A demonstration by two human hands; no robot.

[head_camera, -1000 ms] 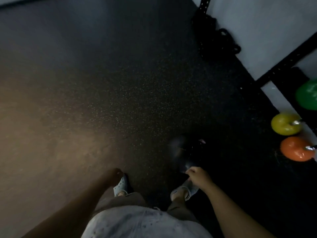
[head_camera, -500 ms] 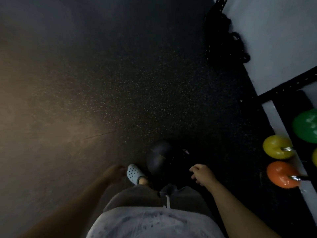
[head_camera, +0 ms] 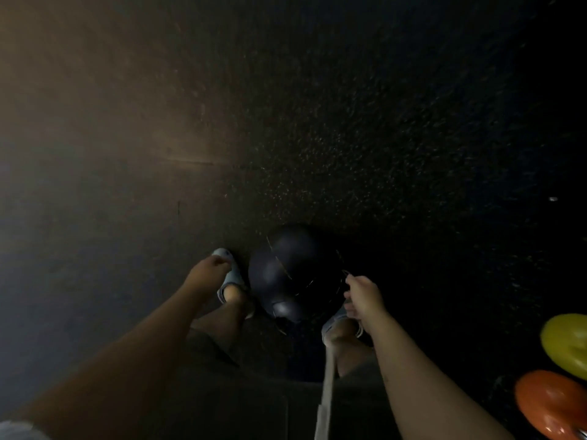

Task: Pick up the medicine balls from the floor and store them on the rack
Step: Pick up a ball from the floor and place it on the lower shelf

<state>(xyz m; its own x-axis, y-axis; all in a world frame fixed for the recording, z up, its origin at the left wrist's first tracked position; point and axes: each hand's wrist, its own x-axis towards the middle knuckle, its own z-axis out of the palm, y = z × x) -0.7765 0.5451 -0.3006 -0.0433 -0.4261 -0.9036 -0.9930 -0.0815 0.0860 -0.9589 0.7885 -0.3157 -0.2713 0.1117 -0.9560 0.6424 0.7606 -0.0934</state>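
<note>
One dark ball [head_camera: 293, 271] lies on the floor [head_camera: 286, 122] at lower centre, not yet picked up; left hand [head_camera: 208, 271] and right hand [head_camera: 363, 295] reach beside it, loosely curled, holding nothing

Both forearms bare, no sleeves showing down to the left hand [head_camera: 208, 271] or right hand [head_camera: 365, 296]. Dark shorts [head_camera: 238, 401], a pale drawstring [head_camera: 327, 385] hanging at the front. Light blue-grey perforated clogs: left clog [head_camera: 229, 274], right clog [head_camera: 333, 325], ankles bare. Sliver of pale shirt [head_camera: 16, 431] at bottom-left corner.
</note>
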